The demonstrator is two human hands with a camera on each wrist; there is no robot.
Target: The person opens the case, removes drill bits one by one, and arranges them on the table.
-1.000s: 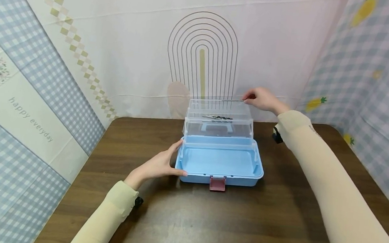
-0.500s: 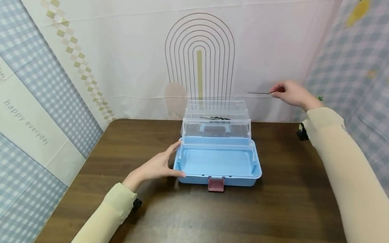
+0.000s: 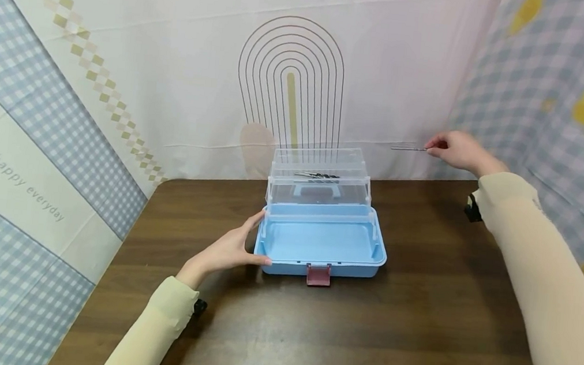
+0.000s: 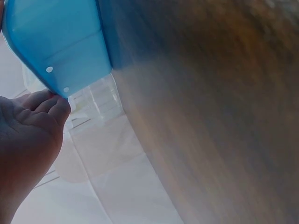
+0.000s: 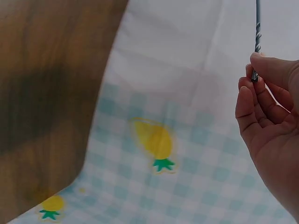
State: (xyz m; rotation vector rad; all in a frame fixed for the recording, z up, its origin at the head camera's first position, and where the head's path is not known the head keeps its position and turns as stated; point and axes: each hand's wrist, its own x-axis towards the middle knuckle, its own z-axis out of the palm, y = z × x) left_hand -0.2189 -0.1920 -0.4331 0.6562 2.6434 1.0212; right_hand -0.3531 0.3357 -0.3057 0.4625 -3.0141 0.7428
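Observation:
A light blue toolbox (image 3: pixel 352 270) stands opened on the table, with stepped clear trays (image 3: pixel 281 190) raised at its back. My left hand (image 3: pixel 223 253) grips its left end, thumb along the front rim and fingers at the side; the left wrist view shows those fingertips at the blue corner. Up to the right of the box, in front of the back cloth, my right hand (image 3: pixel 458 151) pinches a slim metal drill bit (image 5: pixel 258 32) by its spiral-fluted end. Its smooth shank points left in the head view. Several more drill bits (image 3: pixel 318 177) lie in a clear tray.
A pink latch (image 3: pixel 318 275) hangs down at the box's front. The dark wooden table (image 3: pixel 279 332) ends against a patterned cloth (image 3: pixel 196 81) at the back. Checked cloth (image 3: pixel 538 111) with pineapples hangs along the right side.
My right hand has moved right, away from above the clear trays, carrying the drill bit, and has dipped slightly in the last half second. My left hand stays on the box.

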